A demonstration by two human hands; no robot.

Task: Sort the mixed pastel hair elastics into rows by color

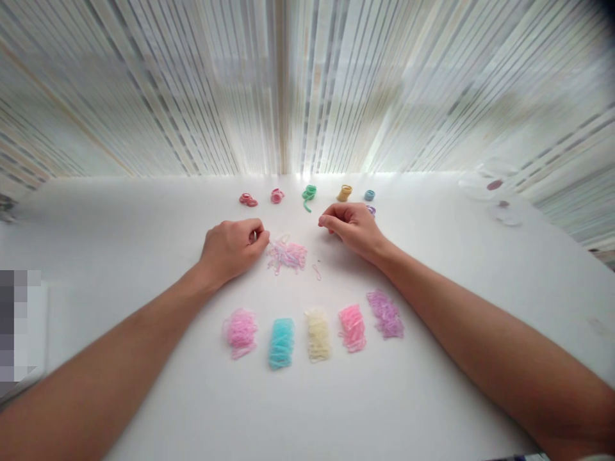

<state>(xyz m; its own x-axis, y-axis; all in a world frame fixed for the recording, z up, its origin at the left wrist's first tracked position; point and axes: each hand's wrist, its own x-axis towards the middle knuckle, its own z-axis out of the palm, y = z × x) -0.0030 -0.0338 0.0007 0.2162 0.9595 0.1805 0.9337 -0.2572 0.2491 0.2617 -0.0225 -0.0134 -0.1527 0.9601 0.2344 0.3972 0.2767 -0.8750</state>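
My left hand [234, 246] is closed in a pinch at the left edge of a loose heap of mixed pale pink and lilac rubber bands [288, 253]. What its fingertips hold, if anything, is too small to make out. Above the heap and to its right, my right hand [353, 225] is curled, thumb pressed to the fingers; anything between them is hidden. A single pale band [316, 271] lies apart, right of the heap. Behind the right hand a purple coil [371, 210] is partly covered.
Nearer me are sorted heaps of bands: light pink [241, 333], blue [281, 343], cream [318, 335], bright pink [352, 328] and purple [385, 314]. Farther back sit coils: red [248, 200], pink [277, 196], green [310, 193], yellow [344, 193], blue [369, 194]. Striped curtains [283, 89] hang behind.
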